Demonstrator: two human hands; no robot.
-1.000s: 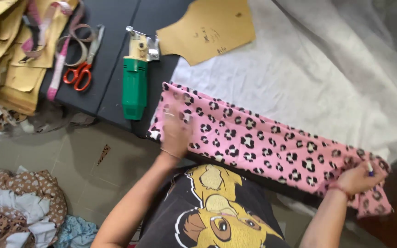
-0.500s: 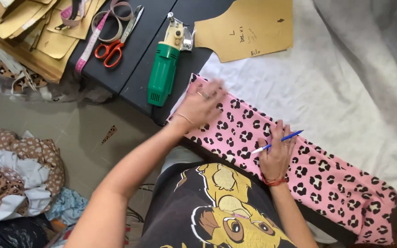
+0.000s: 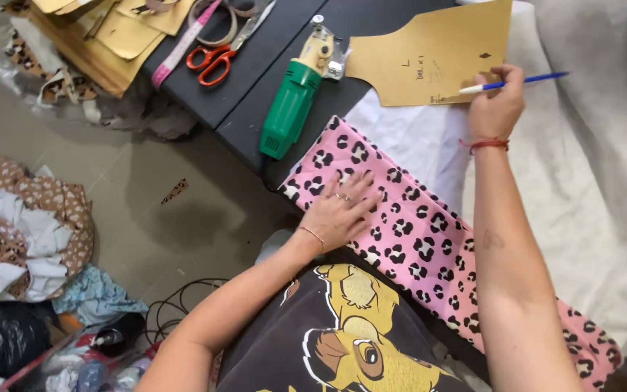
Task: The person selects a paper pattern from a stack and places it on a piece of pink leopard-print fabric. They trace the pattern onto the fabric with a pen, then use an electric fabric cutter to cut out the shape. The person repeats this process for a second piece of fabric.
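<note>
left hand (image 3: 342, 210) flat, fingers spread, on pink strip (image 3: 429, 239) running upper-left to lower-right; right hand (image 3: 497, 105) pinches pen (image 3: 513, 82).

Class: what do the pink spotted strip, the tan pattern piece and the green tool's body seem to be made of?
Strip: soft woven or knit cloth, matte, draping off the table edge. Pattern piece: stiff card or kraft paper, flat with clean cut edges. Tool body: probably moulded plastic, smooth with a slight sheen.

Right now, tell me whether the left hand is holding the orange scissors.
No. The left hand lies flat on the pink leopard-print fabric, while the orange scissors rest untouched on the dark table.
</note>
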